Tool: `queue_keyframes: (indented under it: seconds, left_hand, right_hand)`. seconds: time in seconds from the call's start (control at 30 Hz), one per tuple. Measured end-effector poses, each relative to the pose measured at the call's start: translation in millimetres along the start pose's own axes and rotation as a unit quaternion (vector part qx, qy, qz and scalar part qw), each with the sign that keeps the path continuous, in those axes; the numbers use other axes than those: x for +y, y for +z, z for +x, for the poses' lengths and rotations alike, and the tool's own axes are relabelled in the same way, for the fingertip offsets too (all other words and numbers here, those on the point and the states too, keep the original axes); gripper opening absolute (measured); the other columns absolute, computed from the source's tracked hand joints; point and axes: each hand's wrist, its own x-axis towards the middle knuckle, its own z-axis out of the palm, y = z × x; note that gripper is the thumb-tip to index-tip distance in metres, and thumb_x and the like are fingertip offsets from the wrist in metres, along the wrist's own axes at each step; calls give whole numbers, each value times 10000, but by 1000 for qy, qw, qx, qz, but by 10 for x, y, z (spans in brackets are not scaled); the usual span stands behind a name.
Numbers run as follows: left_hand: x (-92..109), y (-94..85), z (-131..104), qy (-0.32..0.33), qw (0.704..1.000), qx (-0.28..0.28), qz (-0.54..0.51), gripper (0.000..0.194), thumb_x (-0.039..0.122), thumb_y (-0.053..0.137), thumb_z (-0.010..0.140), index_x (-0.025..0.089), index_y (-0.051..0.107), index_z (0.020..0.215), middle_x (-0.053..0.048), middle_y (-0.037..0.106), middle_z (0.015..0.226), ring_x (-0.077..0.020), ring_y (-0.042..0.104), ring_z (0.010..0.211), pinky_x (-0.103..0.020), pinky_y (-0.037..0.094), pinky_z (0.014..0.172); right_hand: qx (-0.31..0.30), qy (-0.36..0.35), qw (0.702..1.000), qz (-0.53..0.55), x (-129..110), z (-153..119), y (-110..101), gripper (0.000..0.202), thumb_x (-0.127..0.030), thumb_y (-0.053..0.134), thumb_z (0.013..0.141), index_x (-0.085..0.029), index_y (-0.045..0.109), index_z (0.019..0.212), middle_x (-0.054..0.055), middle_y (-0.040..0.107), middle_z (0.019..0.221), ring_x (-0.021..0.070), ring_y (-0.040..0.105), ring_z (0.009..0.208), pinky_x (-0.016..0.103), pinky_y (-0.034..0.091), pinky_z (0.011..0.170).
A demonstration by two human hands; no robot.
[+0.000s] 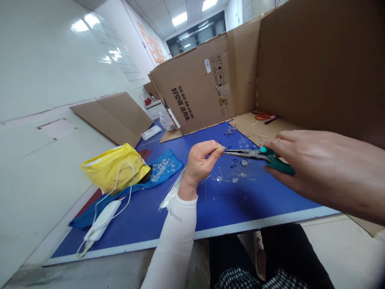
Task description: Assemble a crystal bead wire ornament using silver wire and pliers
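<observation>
the right hand [315, 164] wraps its grip around the green-handled needle-nose pliers [253, 154], whose nose points left and reaches the left hand [204, 159]. the left grip is closed in a thumb-and-finger pinch at the tip of that nose; what it pinches is too fine to make out. the step in hand looks like working a thin bit of wire at the plier tips, above the blue tabletop [210, 216]. below the pliers, a wire strand with clear beads [235, 180] appears to lie on the tabletop, near small dark rings [234, 165]. a bundle of silvery wires [172, 195] lies beside the white sleeve [180, 230]. the next move seems to call for a firm left pinch and a measured squeeze of the handles.
</observation>
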Motion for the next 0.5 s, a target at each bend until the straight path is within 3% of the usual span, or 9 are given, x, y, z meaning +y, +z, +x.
queue_keyframes:
  seconds: [0.2,0.5]
  left_hand:
    - [10,3,7,-3,1000,-1,9,322,283,583,997,178,566,693,30,500,595,-88,461,567,-237,375,584]
    - [12,2,-1,-18,1000,-4,13,362,328,574,1002,176,557,674,25,501,596,-91,459,565,-241,374,578]
  right_hand:
    - [8,-23,1000,-9,13,4,0,331,-504,389,881,-249,547,741,96,617,742,278,619,642,433,452,565]
    - [-39,-10,999,-22,0,24,-52,316,-454,373,867,-229,586,806,108,623,826,281,634,734,431,467,644]
